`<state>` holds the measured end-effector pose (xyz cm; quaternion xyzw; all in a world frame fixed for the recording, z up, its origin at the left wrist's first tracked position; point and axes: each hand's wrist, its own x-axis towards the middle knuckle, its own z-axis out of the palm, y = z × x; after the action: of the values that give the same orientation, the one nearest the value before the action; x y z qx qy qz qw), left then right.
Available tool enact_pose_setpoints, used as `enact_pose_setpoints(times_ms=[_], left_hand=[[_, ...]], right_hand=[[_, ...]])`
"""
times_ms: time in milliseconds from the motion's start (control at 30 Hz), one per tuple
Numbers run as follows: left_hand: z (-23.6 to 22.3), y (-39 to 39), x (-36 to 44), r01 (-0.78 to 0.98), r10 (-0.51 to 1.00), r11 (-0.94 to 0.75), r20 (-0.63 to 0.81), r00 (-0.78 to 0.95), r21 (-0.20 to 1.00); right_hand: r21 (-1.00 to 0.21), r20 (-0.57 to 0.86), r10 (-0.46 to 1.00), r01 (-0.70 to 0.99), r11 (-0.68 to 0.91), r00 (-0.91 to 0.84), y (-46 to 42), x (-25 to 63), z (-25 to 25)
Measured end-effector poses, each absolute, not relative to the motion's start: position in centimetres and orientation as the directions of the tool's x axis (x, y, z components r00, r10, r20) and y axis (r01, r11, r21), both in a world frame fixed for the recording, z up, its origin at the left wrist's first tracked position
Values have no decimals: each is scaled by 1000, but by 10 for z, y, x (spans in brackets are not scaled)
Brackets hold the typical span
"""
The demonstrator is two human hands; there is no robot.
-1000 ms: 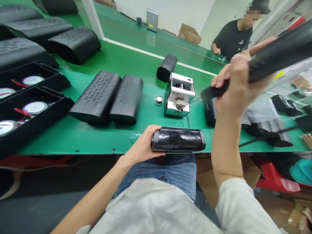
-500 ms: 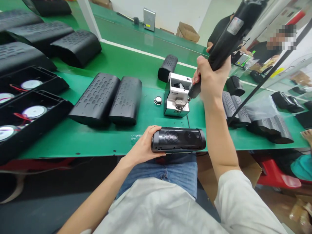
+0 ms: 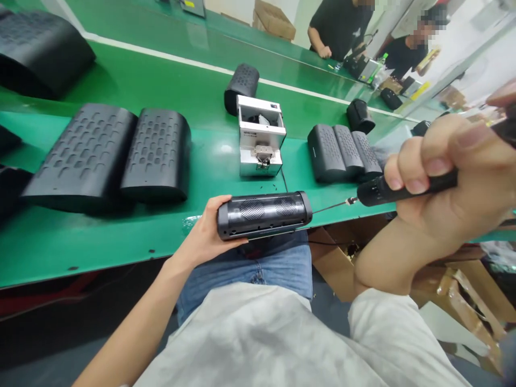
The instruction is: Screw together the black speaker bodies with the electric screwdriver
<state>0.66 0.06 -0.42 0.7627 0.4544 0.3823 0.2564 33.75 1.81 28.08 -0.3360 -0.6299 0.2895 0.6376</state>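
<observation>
At the bench's front edge lies a black speaker (image 3: 264,212) with two perforated round grilles on its upper face. My left hand (image 3: 212,226) is closed around its left end, thumb above and fingers below. My right hand (image 3: 447,161) wraps round a black electric screwdriver (image 3: 377,191), held sideways. Its thin bit points left and reaches the speaker's right end; whether the tip sits in a screw is too small to tell. Behind the speaker stands a silver screw feeder (image 3: 262,142), with a few tiny dark specks, possibly screws, on the green mat before it.
Two large black dimpled housings (image 3: 157,156) stand left of the feeder, and several smaller ones (image 3: 330,153) to its right. One more housing (image 3: 244,83) is behind it. Across the bench two people (image 3: 342,27) are at work. An open cardboard box (image 3: 332,263) sits below the bench.
My right hand has brought the screwdriver from the screw feeder down and right, to the speaker's right end. The speaker is still in my left hand. The view has shifted right.
</observation>
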Motion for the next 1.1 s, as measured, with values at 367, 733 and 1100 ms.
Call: enact_pose_setpoints(times_ms=[367, 733, 1100], left_hand=[[4, -1, 4, 522, 910, -412, 311, 273, 747], [-4, -10, 2, 570, 961, -268, 259, 100, 776], [-9, -6, -1, 580, 977, -177, 212, 8, 795]], right_hand=[[-710, 692, 721, -149, 688, 36, 21, 331, 242], [-825, 528, 848, -255, 504, -33, 31, 337, 172], [-855, 470, 882, -259, 448, -25, 30, 339, 155]])
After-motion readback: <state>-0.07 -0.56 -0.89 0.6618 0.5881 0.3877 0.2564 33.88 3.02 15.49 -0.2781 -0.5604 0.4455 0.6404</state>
